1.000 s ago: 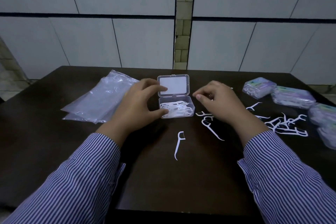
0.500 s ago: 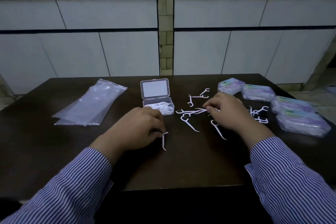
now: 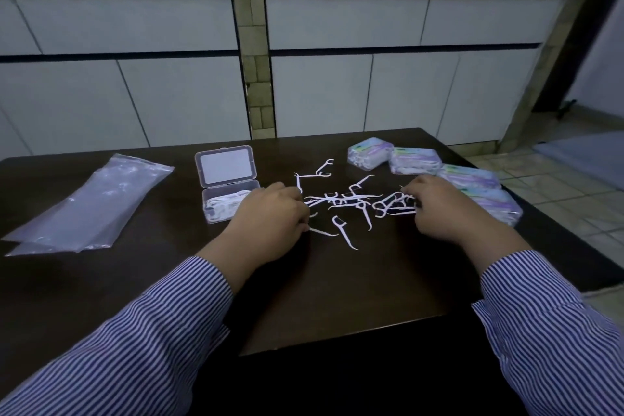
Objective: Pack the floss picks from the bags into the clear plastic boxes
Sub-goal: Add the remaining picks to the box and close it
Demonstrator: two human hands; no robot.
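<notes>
An open clear plastic box (image 3: 219,209) with white floss picks inside stands on the dark table, its lid (image 3: 225,165) tilted back. Loose floss picks (image 3: 344,203) lie scattered to the right of it. My left hand (image 3: 270,223) sits just right of the box with its fingers curled, and a floss pick (image 3: 324,232) sticks out from the fingertips. My right hand (image 3: 442,209) is curled over a small bunch of picks (image 3: 395,208) at the right end of the scatter and pinches them.
Empty clear plastic bags (image 3: 87,203) lie flat at the left of the table (image 3: 337,297). Several closed, filled boxes (image 3: 415,160) line the right edge, one (image 3: 499,209) right behind my right hand. A tiled counter with white cabinet doors stands beyond the table.
My left hand left the open box, picked a pick off the table near the front and carried it up beside the box. My right hand slid right to the bunch of picks.
</notes>
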